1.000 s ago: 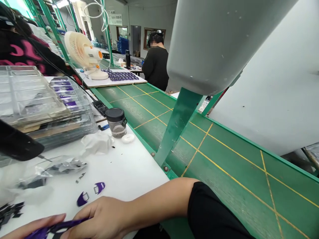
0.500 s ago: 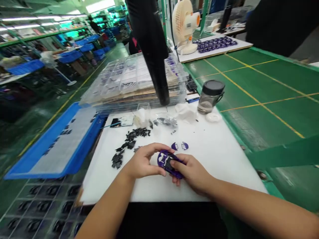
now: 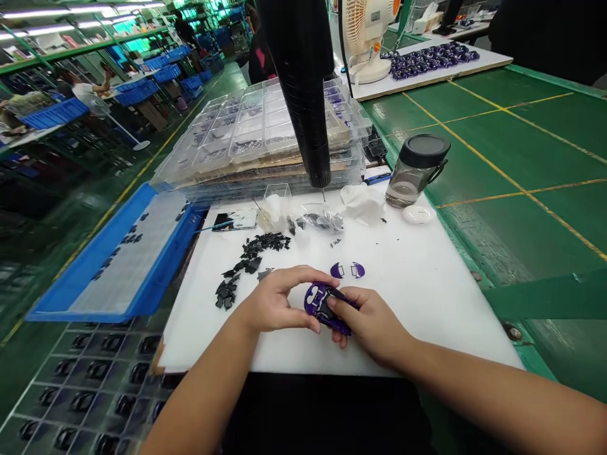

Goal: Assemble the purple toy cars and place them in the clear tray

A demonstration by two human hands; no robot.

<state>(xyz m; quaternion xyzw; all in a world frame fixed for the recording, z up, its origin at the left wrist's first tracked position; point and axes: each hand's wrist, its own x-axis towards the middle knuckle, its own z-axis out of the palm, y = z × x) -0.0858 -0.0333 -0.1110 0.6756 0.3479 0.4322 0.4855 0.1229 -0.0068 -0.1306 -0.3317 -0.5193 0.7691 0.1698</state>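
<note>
A purple and black plastic part (image 3: 327, 306) is held between both hands above the white work surface (image 3: 427, 316). My left hand (image 3: 279, 303) curves round its left end, thumb below and fingers above. My right hand (image 3: 372, 322) grips its right side, with the thumb pressed on the dark middle and fingertips underneath. Just beyond the hands lie two small purple pieces, a left one (image 3: 337, 270) and a right one (image 3: 357, 270). Loose black pieces (image 3: 265, 243) are spread to the left of them.
A black nozzle (image 3: 315, 145) hangs over the back of the surface. Behind it are stacked clear trays (image 3: 227, 136). A lidded jar (image 3: 411, 174) and a white case (image 3: 418, 215) are at the back right. A blue tray (image 3: 142, 297) sits left, above a compartment tray (image 3: 71, 379).
The camera view has shifted slightly, so the surroundings sit differently in the picture. Both hands keep hold of the purple and black part in nearly the same pose.
</note>
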